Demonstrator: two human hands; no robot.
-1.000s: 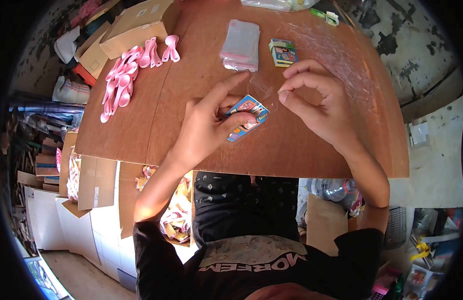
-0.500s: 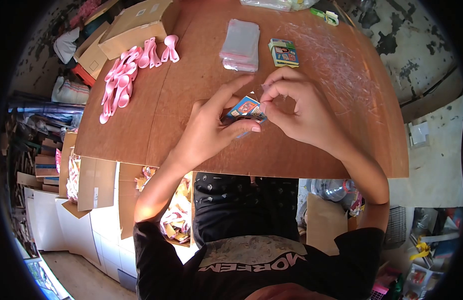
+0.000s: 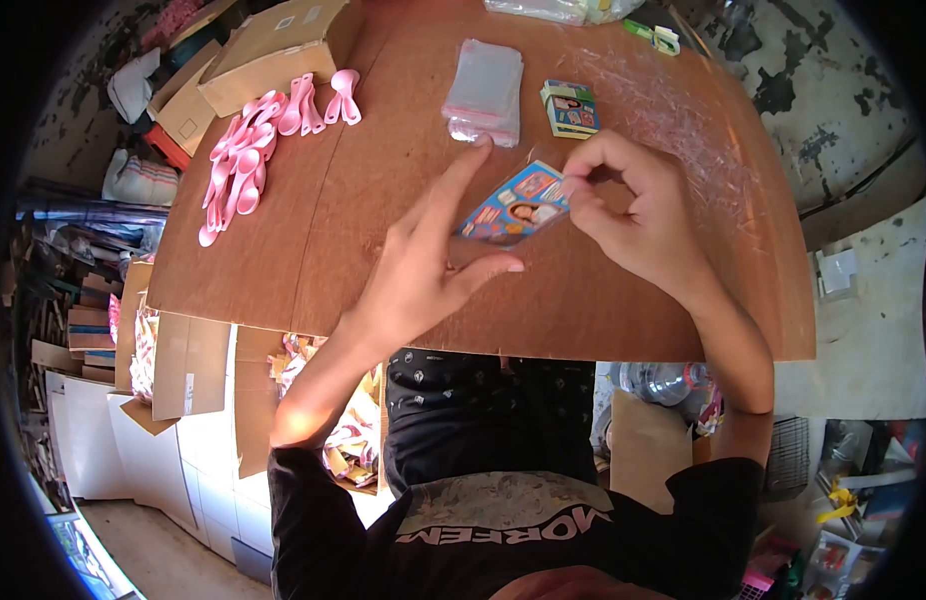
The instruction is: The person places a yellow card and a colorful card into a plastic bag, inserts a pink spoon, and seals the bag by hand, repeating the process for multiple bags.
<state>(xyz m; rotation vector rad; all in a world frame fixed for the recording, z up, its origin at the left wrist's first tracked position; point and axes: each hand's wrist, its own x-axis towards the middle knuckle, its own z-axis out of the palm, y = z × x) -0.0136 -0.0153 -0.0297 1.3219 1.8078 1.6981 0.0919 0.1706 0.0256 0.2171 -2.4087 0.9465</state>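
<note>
A blue printed card (image 3: 518,205), which looks to be in a clear sleeve, hangs tilted over the table. My right hand (image 3: 633,205) pinches its upper right corner between thumb and fingertips. My left hand (image 3: 423,250) is spread open at the card's left side, thumb and fingers apart; whether it touches the card's edge I cannot tell. Beyond the hands lie a stack of clear plastic sleeves (image 3: 485,90) and a small stack of printed cards (image 3: 570,109).
Pink spoons (image 3: 245,165) lie in a pile at the left of the wooden table (image 3: 383,140), near a cardboard box (image 3: 278,55). Thin clear plastic strips (image 3: 673,120) are scattered at the right. Open boxes with packets (image 3: 353,440) stand below the near edge.
The card has moved out from between my hands and its face now shows more. My left hand has opened wider, off the card's front; my right hand has shifted slightly right.
</note>
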